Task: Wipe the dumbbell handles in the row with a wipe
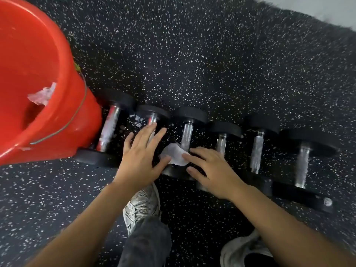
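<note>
A black rubber floor (212, 54) flecked with white fills the view. At the upper left stands a big red bucket (63, 105), tilted in the wide lens, with a thin wire bail hanging down its side; inside it lies one crumpled scrap of used wipe (42, 95) and nothing else that shows. The bucket's wall presses close against the first dumbbell (107, 130) in the row and hides part of its far head.

Six dumbbells lie side by side from the bucket toward the right, black heads and chrome handles, the last dumbbell (303, 164) being the bulkiest. Small white crumbs (137, 120) lie on the floor between the first and second. Below the row two pale sneakers show, the left shoe (141, 205) under a dark trouser leg (146, 245), the right shoe (244, 249) at the bottom edge.

The left hand (140, 157) is spread flat, fingers apart, gripping nothing, covering most of the second dumbbell's handle (152, 118). The right hand (210, 170) reaches in from the right over the near heads of the third and fourth dumbbells, loosely open, with a fingertip on the white wipe (174, 155). The wipe lies crumpled between the two hands, at the near end of the third handle (186, 134); the left thumb is just beside its lower edge
</note>
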`<state>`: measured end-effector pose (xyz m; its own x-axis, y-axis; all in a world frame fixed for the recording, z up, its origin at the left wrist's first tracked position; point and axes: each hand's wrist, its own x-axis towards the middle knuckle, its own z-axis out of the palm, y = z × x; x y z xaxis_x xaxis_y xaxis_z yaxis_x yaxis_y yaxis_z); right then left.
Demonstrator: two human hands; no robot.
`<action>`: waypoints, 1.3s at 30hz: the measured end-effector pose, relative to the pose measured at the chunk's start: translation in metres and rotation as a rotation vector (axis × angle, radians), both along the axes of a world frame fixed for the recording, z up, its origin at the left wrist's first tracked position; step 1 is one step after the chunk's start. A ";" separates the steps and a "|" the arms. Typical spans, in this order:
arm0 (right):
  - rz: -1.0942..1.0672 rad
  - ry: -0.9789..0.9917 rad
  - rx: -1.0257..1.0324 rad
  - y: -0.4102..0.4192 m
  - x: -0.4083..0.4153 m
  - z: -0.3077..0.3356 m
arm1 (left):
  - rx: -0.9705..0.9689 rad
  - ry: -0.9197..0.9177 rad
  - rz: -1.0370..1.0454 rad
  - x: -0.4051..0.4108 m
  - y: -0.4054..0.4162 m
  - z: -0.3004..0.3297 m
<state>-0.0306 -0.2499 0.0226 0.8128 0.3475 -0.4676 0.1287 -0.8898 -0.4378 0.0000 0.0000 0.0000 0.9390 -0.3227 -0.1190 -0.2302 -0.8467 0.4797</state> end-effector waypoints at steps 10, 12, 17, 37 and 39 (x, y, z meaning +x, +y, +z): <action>-0.224 -0.188 0.291 0.020 0.009 0.005 | -0.224 -0.059 0.146 -0.003 0.002 0.000; -0.273 -0.210 0.393 0.029 0.012 0.014 | -0.303 -0.058 0.160 0.000 0.002 0.010; -0.388 -0.239 0.580 0.058 0.024 0.037 | -0.459 -0.004 0.218 0.010 0.001 0.033; -0.237 -0.370 0.489 0.126 0.047 0.028 | -1.204 0.301 0.732 0.016 0.027 0.049; -0.226 -0.325 0.452 0.128 0.047 0.026 | -1.280 0.360 0.736 0.016 0.032 0.052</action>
<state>0.0164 -0.1217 0.0484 0.9664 0.2555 -0.0292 0.1481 -0.6459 -0.7489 0.0158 0.0322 0.0517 0.9151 0.1302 -0.3817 0.3307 0.2995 0.8950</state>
